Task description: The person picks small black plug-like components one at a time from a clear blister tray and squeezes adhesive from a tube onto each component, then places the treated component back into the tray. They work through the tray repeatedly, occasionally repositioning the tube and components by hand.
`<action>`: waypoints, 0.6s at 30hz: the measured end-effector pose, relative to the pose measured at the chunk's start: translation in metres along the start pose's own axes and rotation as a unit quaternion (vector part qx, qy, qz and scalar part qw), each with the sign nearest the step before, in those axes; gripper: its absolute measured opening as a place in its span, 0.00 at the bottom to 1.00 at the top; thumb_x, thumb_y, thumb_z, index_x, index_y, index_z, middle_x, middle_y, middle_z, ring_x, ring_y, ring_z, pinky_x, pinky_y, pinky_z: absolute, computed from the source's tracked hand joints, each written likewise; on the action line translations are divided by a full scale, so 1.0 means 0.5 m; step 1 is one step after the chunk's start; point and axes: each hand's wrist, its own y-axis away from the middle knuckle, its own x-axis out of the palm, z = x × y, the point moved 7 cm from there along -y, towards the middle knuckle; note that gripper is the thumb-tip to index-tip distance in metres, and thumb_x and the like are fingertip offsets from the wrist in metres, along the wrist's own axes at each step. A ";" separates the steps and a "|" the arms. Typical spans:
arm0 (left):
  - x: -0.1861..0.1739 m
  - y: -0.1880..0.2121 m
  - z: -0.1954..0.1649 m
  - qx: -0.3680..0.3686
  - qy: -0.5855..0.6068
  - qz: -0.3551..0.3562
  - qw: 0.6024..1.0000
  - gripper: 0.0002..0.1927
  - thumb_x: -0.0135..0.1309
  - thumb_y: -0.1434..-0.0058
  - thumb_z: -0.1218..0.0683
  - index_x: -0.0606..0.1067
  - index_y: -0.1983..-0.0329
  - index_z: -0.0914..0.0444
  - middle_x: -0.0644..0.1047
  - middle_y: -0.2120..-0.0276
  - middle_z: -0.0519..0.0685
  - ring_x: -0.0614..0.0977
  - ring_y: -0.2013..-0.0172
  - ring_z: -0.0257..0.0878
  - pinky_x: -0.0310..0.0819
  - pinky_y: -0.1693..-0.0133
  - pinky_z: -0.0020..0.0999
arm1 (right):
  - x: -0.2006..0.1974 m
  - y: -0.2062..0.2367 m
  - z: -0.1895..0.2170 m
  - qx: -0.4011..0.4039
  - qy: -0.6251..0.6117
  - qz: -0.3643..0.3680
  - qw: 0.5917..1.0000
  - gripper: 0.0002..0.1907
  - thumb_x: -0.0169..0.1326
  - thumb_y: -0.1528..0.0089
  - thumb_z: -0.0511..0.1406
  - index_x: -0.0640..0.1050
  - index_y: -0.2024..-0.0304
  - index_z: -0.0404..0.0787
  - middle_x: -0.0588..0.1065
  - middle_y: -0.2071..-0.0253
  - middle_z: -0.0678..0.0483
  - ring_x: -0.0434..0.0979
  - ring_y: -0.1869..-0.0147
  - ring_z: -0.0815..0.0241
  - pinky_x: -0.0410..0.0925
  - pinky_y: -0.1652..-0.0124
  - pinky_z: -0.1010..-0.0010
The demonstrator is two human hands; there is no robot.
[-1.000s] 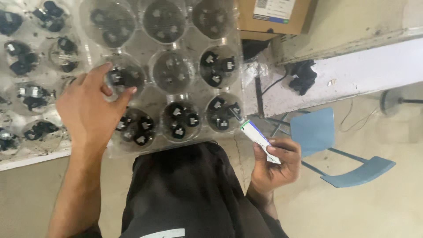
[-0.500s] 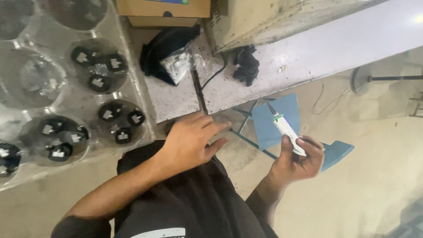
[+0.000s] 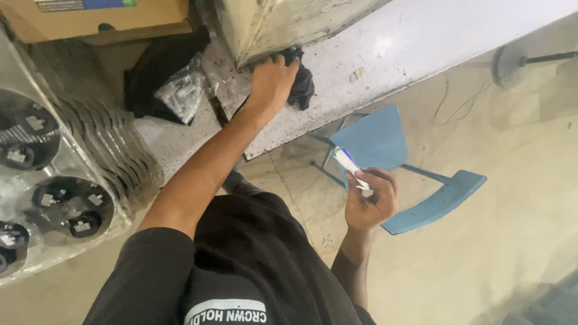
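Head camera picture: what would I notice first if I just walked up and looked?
Probably the left hand, stretched out across the pale worktable and resting on a bundle of black stuff by a metal box. Next, the right hand, held low over the floor, gripping a small white tube in front of a blue chair. On the far left sit clear plastic trays with round pockets full of small black parts.

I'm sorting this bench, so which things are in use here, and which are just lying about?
In use: black part under the left hand; white tube in the right hand.
Lying about: clear trays, bagged parts, cardboard box, blue chair.
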 end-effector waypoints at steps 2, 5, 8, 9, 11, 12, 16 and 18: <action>0.017 -0.011 0.003 -0.006 -0.035 0.009 0.999 0.16 0.55 0.42 0.60 0.79 0.50 0.59 0.76 0.63 0.54 0.81 0.63 0.51 0.77 0.65 0.45 | 0.012 -0.003 -0.004 -0.003 0.010 0.012 1.000 0.15 0.65 0.47 0.19 0.79 0.62 0.37 0.77 0.58 0.48 0.78 0.55 0.57 0.72 0.58 0.69; 0.013 -0.014 0.008 -0.006 -0.054 0.006 0.998 0.05 0.56 0.42 0.59 0.78 0.62 0.58 0.77 0.59 0.53 0.82 0.61 0.50 0.78 0.61 0.45 | 0.029 -0.015 -0.004 -0.012 0.003 0.022 1.000 0.15 0.63 0.48 0.19 0.79 0.63 0.38 0.77 0.60 0.48 0.79 0.57 0.58 0.72 0.60 0.69; -0.027 0.004 0.008 -0.006 0.024 -0.061 0.998 0.06 0.59 0.46 0.60 0.76 0.65 0.59 0.78 0.57 0.54 0.80 0.60 0.51 0.76 0.63 0.45 | 0.039 -0.035 -0.004 -0.011 -0.024 0.034 0.999 0.13 0.62 0.47 0.20 0.79 0.64 0.40 0.78 0.61 0.50 0.79 0.58 0.59 0.72 0.59 0.70; -0.047 0.021 0.011 -0.019 0.080 -0.081 0.993 0.06 0.60 0.46 0.61 0.76 0.66 0.59 0.78 0.58 0.52 0.80 0.58 0.51 0.75 0.61 0.46 | 0.044 -0.043 0.002 -0.030 -0.014 0.048 0.998 0.14 0.62 0.48 0.20 0.80 0.65 0.41 0.78 0.61 0.51 0.79 0.57 0.58 0.72 0.58 0.68; -0.088 0.054 0.015 -0.052 0.176 -0.110 0.977 0.09 0.61 0.46 0.63 0.75 0.65 0.59 0.79 0.60 0.49 0.79 0.55 0.52 0.73 0.57 0.48 | 0.051 -0.061 0.014 -0.069 0.006 0.073 0.995 0.15 0.61 0.50 0.20 0.81 0.67 0.42 0.79 0.60 0.53 0.78 0.55 0.55 0.71 0.57 0.66; -0.107 0.075 0.016 -0.074 0.217 -0.118 0.966 0.11 0.61 0.47 0.64 0.75 0.63 0.60 0.80 0.61 0.48 0.79 0.54 0.51 0.73 0.55 0.47 | 0.058 -0.066 0.023 -0.092 0.016 0.102 0.990 0.16 0.61 0.52 0.20 0.81 0.67 0.43 0.79 0.60 0.54 0.78 0.55 0.54 0.71 0.57 0.64; -0.179 0.146 0.016 -0.125 0.335 -0.108 0.927 0.12 0.61 0.48 0.66 0.74 0.63 0.62 0.83 0.57 0.47 0.79 0.53 0.50 0.73 0.51 0.45 | 0.108 -0.083 0.057 -0.179 0.022 0.209 0.961 0.20 0.58 0.56 0.21 0.83 0.66 0.46 0.78 0.59 0.56 0.78 0.52 0.51 0.73 0.54 0.61; -0.212 0.174 0.012 -0.126 0.364 -0.088 0.919 0.12 0.62 0.46 0.66 0.74 0.62 0.62 0.82 0.59 0.47 0.80 0.54 0.49 0.73 0.51 0.43 | 0.137 -0.088 0.075 -0.225 0.013 0.255 0.940 0.20 0.58 0.56 0.22 0.83 0.65 0.46 0.78 0.58 0.56 0.78 0.52 0.50 0.74 0.54 0.60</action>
